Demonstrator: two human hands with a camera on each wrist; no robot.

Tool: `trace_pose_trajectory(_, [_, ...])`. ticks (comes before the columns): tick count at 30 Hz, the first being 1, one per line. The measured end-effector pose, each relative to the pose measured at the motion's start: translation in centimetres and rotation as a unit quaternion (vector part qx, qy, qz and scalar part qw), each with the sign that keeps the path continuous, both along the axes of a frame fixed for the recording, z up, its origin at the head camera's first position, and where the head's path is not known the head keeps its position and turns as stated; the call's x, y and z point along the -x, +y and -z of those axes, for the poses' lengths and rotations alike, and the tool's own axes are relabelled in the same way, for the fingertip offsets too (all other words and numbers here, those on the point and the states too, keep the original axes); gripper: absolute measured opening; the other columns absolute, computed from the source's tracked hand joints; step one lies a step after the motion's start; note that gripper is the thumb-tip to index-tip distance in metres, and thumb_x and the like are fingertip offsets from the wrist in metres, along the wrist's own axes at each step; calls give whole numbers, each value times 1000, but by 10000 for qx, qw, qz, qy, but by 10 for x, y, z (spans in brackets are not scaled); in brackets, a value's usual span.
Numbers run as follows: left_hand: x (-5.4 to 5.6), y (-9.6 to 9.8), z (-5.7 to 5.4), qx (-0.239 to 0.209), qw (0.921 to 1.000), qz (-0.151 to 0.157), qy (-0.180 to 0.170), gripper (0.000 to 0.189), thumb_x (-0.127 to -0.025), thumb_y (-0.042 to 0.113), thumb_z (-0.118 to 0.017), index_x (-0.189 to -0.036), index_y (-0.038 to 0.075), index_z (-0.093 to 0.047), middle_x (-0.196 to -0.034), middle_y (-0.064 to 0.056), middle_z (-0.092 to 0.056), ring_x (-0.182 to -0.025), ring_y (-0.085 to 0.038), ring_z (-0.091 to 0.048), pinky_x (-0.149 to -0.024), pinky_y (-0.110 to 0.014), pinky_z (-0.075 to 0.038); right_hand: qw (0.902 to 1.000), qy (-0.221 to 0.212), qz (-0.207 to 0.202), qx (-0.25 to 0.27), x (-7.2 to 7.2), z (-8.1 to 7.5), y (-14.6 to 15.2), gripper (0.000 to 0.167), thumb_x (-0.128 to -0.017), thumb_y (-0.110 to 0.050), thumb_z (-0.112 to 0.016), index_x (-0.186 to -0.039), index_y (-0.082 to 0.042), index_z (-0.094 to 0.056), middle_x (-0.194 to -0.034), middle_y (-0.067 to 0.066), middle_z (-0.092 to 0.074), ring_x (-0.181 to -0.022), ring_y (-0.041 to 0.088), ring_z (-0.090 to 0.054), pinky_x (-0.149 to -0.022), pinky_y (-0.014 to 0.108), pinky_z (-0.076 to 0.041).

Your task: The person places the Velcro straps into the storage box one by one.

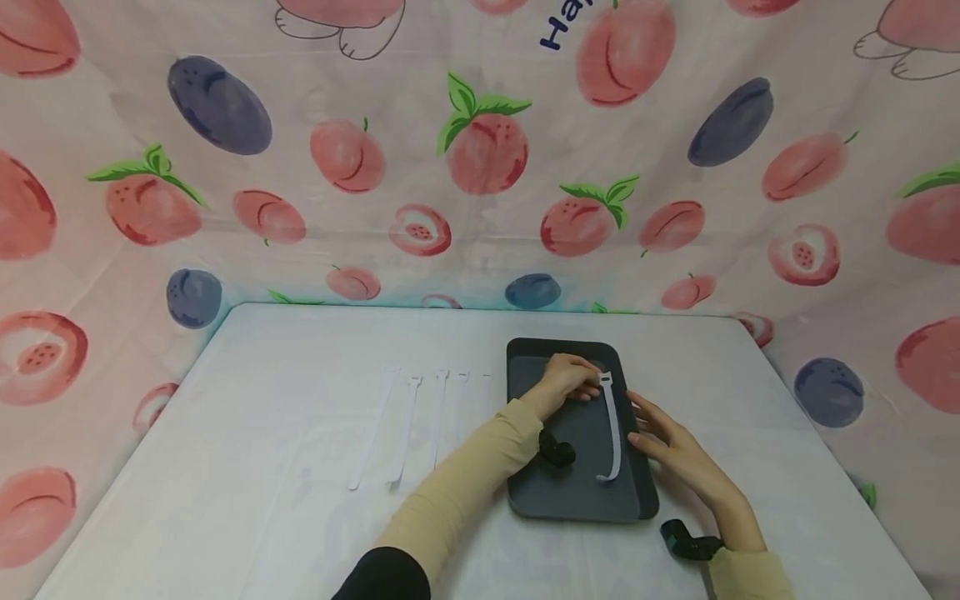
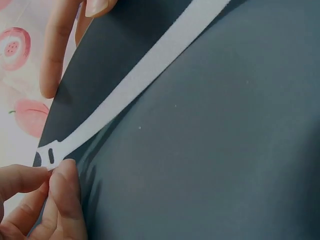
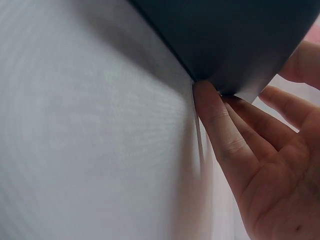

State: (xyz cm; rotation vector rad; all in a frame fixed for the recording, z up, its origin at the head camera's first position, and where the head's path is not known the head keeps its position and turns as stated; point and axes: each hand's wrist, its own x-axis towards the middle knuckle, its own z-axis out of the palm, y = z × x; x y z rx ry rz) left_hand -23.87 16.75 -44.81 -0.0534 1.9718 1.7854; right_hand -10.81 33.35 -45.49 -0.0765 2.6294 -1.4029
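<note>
A white fabric strap [image 1: 613, 429] with a slotted head, resembling a hook-and-loop cable tie, lies lengthwise along the right side of a dark grey rectangular tray [image 1: 555, 503]. My left hand [image 1: 566, 382] pinches the strap's head between thumb and fingertips near the tray's far right corner; the slot shows in the left wrist view. The strap's near end curls leftward. My right hand [image 1: 678, 450] touches the tray's right side from outside, its fingers fairly straight against the wall, as the right wrist view also shows.
Several white straps [image 1: 408, 429] lie side by side on the white table [image 1: 300, 533], left of the tray. They blend into the tabletop. Small black devices are worn at both wrists. Behind the table hangs a fruit-print cloth [image 1: 420, 150].
</note>
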Motion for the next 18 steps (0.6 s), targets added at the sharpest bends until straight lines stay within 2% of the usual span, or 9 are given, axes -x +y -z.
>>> trace_pose_trajectory(7, [-1,-1,0,-10,10000,10,-41,11,-86,3,-66,-92,3,-76,-86,-17,-74,-63,-18,-71,-48,-20,-50,10000,8,-23,26,1,1,1,67,-98,-30,-55,-154,-20,-20,-151,28,-32,-134,52,-36,-102,67,-32])
trace_pose_trajectory(14, [-3,-4,-2,-122,9999,-27,-114,15,-87,2,-65,-98,1,-75,-86,-17,-74,-55,-11,-66,-49,-20,-51,10000,-46,-21,57,0,-2,0,67,-97,-31,-55,-154,-21,-20,-152,28,-31,-135,52,-35,-102,68,-32])
trace_pose_trajectory(18, [-3,-6,-3,-206,9996,9,-210,16,-87,1,-64,-100,0,-73,-91,-17,-74,-65,-18,-71,-50,-20,-52,10000,29,-68,3,0,-4,0,67,-98,-30,-54,-155,-19,-20,-151,29,-32,-134,52,-36,-102,67,-33])
